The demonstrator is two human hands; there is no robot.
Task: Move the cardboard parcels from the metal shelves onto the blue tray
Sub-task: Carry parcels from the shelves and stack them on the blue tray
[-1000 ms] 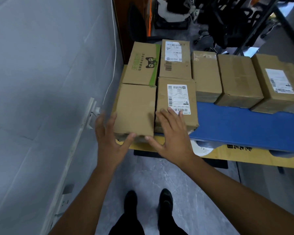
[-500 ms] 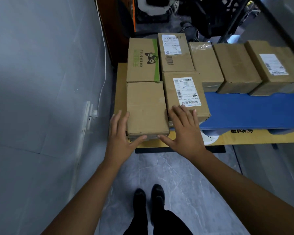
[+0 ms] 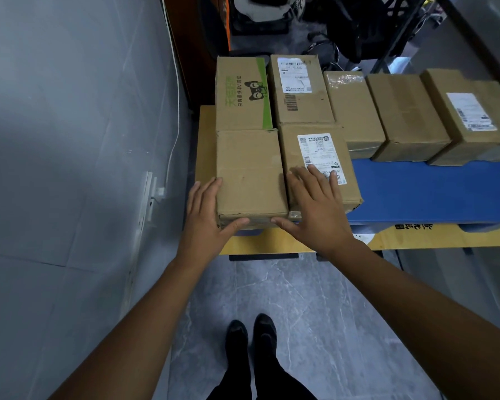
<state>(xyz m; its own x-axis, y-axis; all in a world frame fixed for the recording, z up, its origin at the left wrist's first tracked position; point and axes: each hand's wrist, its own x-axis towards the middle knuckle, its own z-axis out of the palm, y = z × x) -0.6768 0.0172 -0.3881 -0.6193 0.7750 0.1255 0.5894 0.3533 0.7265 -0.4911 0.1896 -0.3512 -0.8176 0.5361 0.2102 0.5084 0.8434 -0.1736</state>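
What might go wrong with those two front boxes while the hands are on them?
The plain parcel sits at the blue tray's near edge, and the left hand and right hand only touch it with straight fingers; it could slip off toward the shoes. The right hand also lies on the labelled parcel, which might get nudged askew.

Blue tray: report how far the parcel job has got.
Done: seven parcels sit on the blue tray. In hand: left hand and right hand lie flat against the plain front-left parcel, right fingers on the labelled parcel beside it. Left: the tray's near right part is bare; whatever parcels remain elsewhere are out of view.
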